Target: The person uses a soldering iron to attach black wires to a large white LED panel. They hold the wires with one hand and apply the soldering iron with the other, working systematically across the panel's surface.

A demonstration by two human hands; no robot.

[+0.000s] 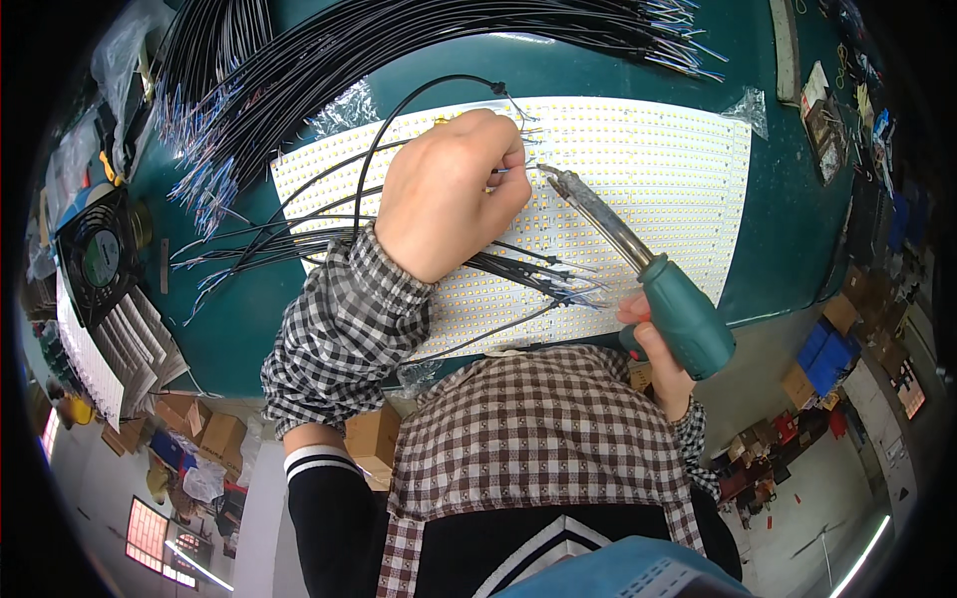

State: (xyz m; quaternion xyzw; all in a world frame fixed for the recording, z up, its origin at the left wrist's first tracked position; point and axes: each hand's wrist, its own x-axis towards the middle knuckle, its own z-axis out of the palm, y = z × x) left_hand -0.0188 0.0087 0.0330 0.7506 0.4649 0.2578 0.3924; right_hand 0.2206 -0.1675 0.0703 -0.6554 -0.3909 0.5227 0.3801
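My left hand is closed in a pinch on a thin black cable above a white LED board dotted with rows of small yellow chips. The bared wire end sticks out past my fingertips toward the tip of a green-handled soldering iron. My right hand is wrapped round that iron's handle; its tip points up and left, at or just above the board's middle. Several more black cables with stripped ends lie across the board under and beside my left wrist.
A big bundle of black cables with bared blue and white ends spans the table's far side. At the left stand a black fan and a stack of white sheets. Small tools and parts lie along the right edge. Cardboard boxes stand below the table.
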